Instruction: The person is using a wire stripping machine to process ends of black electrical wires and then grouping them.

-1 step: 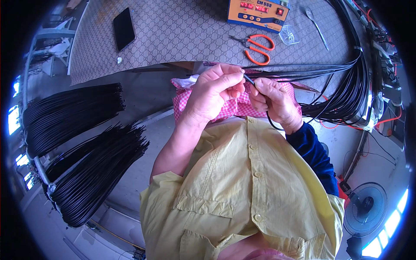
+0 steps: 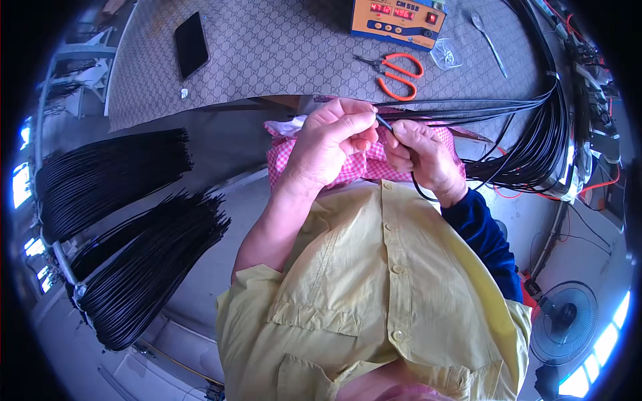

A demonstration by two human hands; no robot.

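Counter (image 2: 281, 60) with patterned covering fills the upper centre of the frame. Two large bundles of black cords (image 2: 127, 227) fan out at left, well apart from the hands. A sheaf of black wires (image 2: 535, 134) sweeps from the upper right toward centre. Pink checked cloth (image 2: 354, 164) lies under both hands at centre. Orange box with red displays (image 2: 398, 20) sits at the top edge; black phone (image 2: 191, 44) upper left; orange-handled scissors (image 2: 394, 72) just below the box.

Left hand (image 2: 328, 144), centre: grip pressed together, pinching the end of a single black wire (image 2: 384, 123). Right hand (image 2: 421, 157), just beside it: fingers curled shut round the same wire, which loops below the wrist.
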